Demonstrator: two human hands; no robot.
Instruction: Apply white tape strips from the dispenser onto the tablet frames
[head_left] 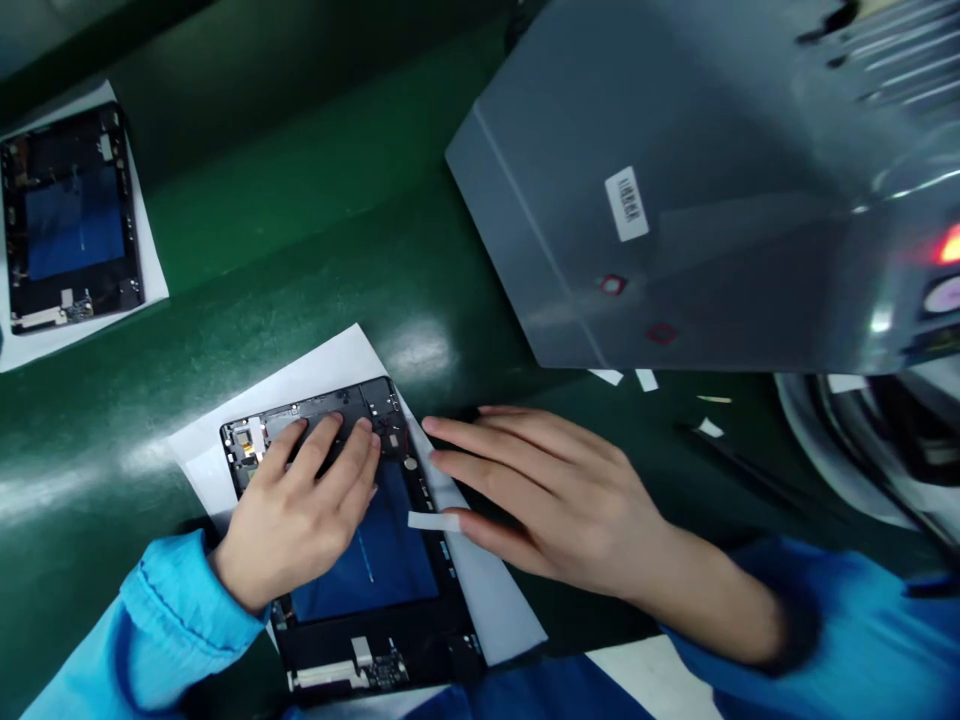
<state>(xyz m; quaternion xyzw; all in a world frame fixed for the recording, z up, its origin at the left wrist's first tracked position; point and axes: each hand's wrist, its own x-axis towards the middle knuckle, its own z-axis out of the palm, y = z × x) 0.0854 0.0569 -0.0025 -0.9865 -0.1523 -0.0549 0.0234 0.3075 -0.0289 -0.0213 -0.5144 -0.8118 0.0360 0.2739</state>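
Since the head cam feed is squeezed and tilted, I'm reading the layout w/ some care. L hand [296, 510] is on top of a black tablet housing [367, 565], fingers slightly spread, pads pressed flat on its dark far end, no pinch. R hand [555, 500] is just off the housing's right long edge, palm down, fingers stretched out toward it and fairly close together. A white strip [433, 521] lies at R hand's lowest fingertip. Looks like touching, maybe caught between finger and thumb, but I can't be sure from this angle.

Housing's long axis runs from far to near, tilted a bit across my view, so L hand is the nearer one, right over it, w/ R hand beside it. Under the housing is a white paper sheet [491, 595] on a green bench [300, 265]. Upper left, a second tablet housing [71, 215] sits on its own paper sheet [154, 285], well apart. Upper right, a grey metal casing [555, 260] w/ barcode label [626, 203] looms over small white scraps [646, 380].
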